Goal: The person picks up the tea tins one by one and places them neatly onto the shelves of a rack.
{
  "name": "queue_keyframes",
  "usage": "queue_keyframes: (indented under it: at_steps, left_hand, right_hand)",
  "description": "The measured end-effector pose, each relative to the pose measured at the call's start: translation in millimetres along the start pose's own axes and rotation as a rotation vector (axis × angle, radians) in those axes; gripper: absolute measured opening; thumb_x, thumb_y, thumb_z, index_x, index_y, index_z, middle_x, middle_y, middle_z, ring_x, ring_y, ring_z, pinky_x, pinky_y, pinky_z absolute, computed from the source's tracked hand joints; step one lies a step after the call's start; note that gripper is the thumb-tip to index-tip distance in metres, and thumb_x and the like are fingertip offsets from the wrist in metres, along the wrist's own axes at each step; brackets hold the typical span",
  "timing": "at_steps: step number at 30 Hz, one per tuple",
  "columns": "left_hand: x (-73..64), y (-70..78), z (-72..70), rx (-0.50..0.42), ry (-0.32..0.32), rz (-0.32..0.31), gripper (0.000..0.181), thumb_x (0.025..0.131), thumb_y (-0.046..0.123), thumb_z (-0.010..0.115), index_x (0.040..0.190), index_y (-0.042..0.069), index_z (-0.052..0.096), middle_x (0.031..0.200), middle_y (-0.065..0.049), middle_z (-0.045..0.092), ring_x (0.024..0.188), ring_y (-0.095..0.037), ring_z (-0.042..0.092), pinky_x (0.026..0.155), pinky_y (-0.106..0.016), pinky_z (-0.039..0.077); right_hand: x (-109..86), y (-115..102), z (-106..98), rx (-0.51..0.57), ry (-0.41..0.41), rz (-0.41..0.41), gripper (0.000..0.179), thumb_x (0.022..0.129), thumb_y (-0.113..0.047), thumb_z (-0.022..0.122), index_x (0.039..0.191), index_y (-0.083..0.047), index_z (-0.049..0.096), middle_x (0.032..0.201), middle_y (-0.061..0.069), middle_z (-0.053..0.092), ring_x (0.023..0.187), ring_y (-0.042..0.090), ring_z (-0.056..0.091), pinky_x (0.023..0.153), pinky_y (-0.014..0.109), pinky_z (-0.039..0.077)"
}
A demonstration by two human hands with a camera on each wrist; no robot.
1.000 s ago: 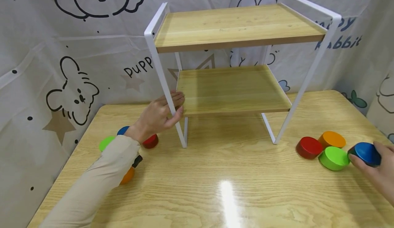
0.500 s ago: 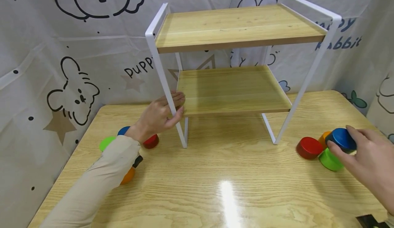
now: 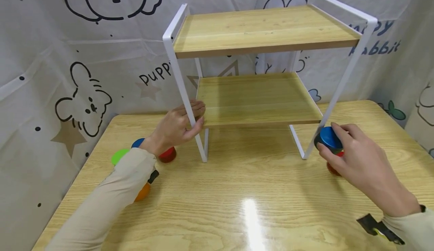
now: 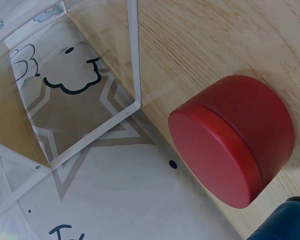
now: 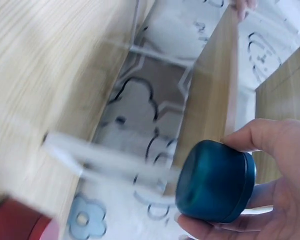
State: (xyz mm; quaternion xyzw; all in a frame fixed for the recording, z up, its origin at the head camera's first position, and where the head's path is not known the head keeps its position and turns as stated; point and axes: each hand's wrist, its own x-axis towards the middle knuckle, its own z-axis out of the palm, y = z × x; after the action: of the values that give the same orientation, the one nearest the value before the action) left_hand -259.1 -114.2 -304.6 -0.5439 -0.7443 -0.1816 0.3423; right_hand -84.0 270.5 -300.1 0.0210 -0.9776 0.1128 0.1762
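Note:
My right hand [image 3: 361,160] grips a small round blue tin [image 3: 329,138] between thumb and fingers, raised off the table beside the rack's front right leg. The right wrist view shows the same blue tin [image 5: 215,182] tilted, with the fingers around its side. A red tin [image 3: 333,168] stands below, mostly covered by that hand. My left hand [image 3: 179,123] holds the front left post of a two-tier shelf rack [image 3: 261,47], at the level of the lower shelf [image 3: 257,100]. The post crosses in front of part of the hand.
By the left forearm stand a green tin [image 3: 119,156], a blue tin [image 3: 137,142], a red tin [image 3: 168,155] and an orange tin [image 3: 143,192], partly covered. The wooden table [image 3: 217,206] meets a printed cloth backdrop [image 3: 135,51] behind the rack.
The right hand has carried the blue tin leftward and up from the right-hand group to the rack's right leg, now covering the green and orange tins. The left hand stays on the rack.

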Motion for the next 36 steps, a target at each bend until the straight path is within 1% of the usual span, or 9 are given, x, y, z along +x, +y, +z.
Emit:
queue_keyframes:
  at_steps: [3,8,13,17,20,23,29,31,36]
  left_hand:
    - [-1.2,0.2,0.3,0.0,0.001,0.0,0.056,0.103,0.03,0.032,0.099,-0.009,0.071,0.103,-0.022,0.071,0.1,-0.034,0.068,0.096,-0.042,0.051]
    - [-3.0,0.6,-0.7,0.003,0.008,0.002,0.055,0.103,0.03,0.032,0.098,-0.009,0.071,0.103,-0.023,0.071,0.101,-0.035,0.067,0.097,-0.042,0.051]
    - [-5.4,1.7,-4.8,0.008,0.007,-0.008,0.056,0.103,0.031,0.031,0.097,-0.008,0.072,0.102,-0.022,0.071,0.101,-0.035,0.067,0.096,-0.043,0.051]
    - [-3.5,1.3,-5.4,0.006,-0.018,-0.015,0.053,0.102,0.029,0.033,0.097,-0.007,0.072,0.103,-0.021,0.071,0.102,-0.034,0.067,0.097,-0.042,0.051]
    - [-2.6,0.0,-3.6,-0.004,-0.044,-0.028,0.045,0.098,0.022,0.037,0.099,-0.007,0.072,0.105,-0.02,0.071,0.104,-0.033,0.066,0.099,-0.04,0.05]
    - [-2.5,-0.6,-1.3,-0.008,-0.041,-0.039,0.039,0.094,0.016,0.041,0.1,-0.007,0.071,0.106,-0.02,0.071,0.104,-0.033,0.066,0.097,-0.04,0.051]
    - [-1.0,0.6,0.1,-0.008,-0.021,-0.036,0.039,0.092,0.014,0.041,0.1,-0.008,0.071,0.104,-0.021,0.071,0.101,-0.033,0.068,0.095,-0.041,0.052]
    - [-0.6,1.1,0.2,-0.012,-0.017,-0.037,0.038,0.091,0.013,0.042,0.1,-0.009,0.071,0.103,-0.022,0.071,0.1,-0.033,0.068,0.096,-0.04,0.052]
    - [-2.1,2.1,0.2,-0.016,-0.016,-0.072,0.036,0.089,0.011,0.044,0.102,-0.01,0.07,0.105,-0.024,0.069,0.102,-0.035,0.067,0.097,-0.039,0.051]
  right_hand:
    - [2.2,-10.5,-0.3,0.013,0.001,-0.031,0.066,0.087,-0.029,0.069,0.131,0.015,0.048,0.115,0.033,0.05,0.088,0.048,0.059,0.067,0.061,0.053]
    - [1.0,-22.6,-4.4,0.013,0.008,-0.039,0.064,0.087,-0.028,0.067,0.131,0.015,0.048,0.114,0.033,0.05,0.089,0.048,0.058,0.067,0.06,0.053]
    - [1.9,-39.8,-7.7,0.024,0.017,-0.099,0.066,0.084,-0.029,0.071,0.13,0.013,0.049,0.115,0.031,0.052,0.091,0.046,0.06,0.068,0.058,0.054]
    - [7.2,-53.8,-8.7,0.041,0.018,-0.131,0.066,0.085,-0.029,0.07,0.131,0.013,0.049,0.116,0.03,0.052,0.089,0.043,0.06,0.069,0.057,0.055]
    - [12.9,-62.5,-9.6,0.042,0.014,-0.152,0.065,0.086,-0.029,0.069,0.131,0.013,0.049,0.118,0.031,0.051,0.089,0.041,0.06,0.071,0.057,0.055]
    - [19.4,-71.7,-11.0,0.036,0.014,-0.179,0.063,0.087,-0.029,0.069,0.131,0.012,0.05,0.119,0.03,0.052,0.092,0.042,0.059,0.074,0.057,0.055]
    - [35.1,-93.9,-14.0,0.074,0.025,-0.239,0.06,0.089,-0.031,0.066,0.13,0.01,0.051,0.121,0.027,0.053,0.1,0.04,0.057,0.079,0.054,0.055]
    - [41.9,-101.7,-13.4,0.089,0.034,-0.261,0.059,0.089,-0.031,0.066,0.13,0.009,0.053,0.12,0.026,0.054,0.099,0.039,0.059,0.079,0.053,0.056]
    - [58.9,-121.3,-8.0,0.111,0.066,-0.339,0.058,0.088,-0.031,0.066,0.128,0.009,0.055,0.115,0.025,0.056,0.096,0.037,0.061,0.078,0.049,0.057]
